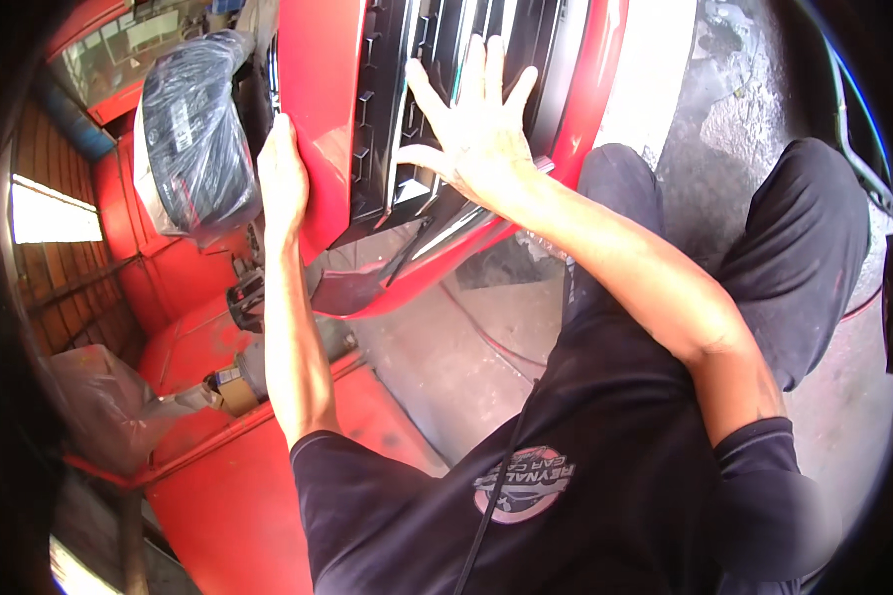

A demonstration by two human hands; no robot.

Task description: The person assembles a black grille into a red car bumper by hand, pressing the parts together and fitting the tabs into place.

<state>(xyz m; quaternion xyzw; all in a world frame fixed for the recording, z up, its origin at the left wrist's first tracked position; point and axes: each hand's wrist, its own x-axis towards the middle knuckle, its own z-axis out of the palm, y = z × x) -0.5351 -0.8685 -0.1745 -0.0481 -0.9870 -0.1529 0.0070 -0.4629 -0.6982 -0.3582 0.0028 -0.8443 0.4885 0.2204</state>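
Observation:
In front of me is a red car bumper (319,109) with a black slatted grille (382,104) in it. My left hand (284,188) is at the left edge of the bumper's red painted part, closed against it, and some of its fingers are hidden from view. With fingers spread wide, my right hand (481,129) lies over the grille and holds nothing. A glossy red strip (598,79) runs along the right side of the grille. Beneath the grille, a curved red lower edge (446,268) bends toward the left.
To the left, a dark rounded part wrapped in clear plastic (193,134) rests by red metal surfaces. A red cabinet-like box (238,486) is at lower left, with a small carton (234,390) and crumpled plastic (99,397) by it. A thin hose (486,337) crosses the concrete floor.

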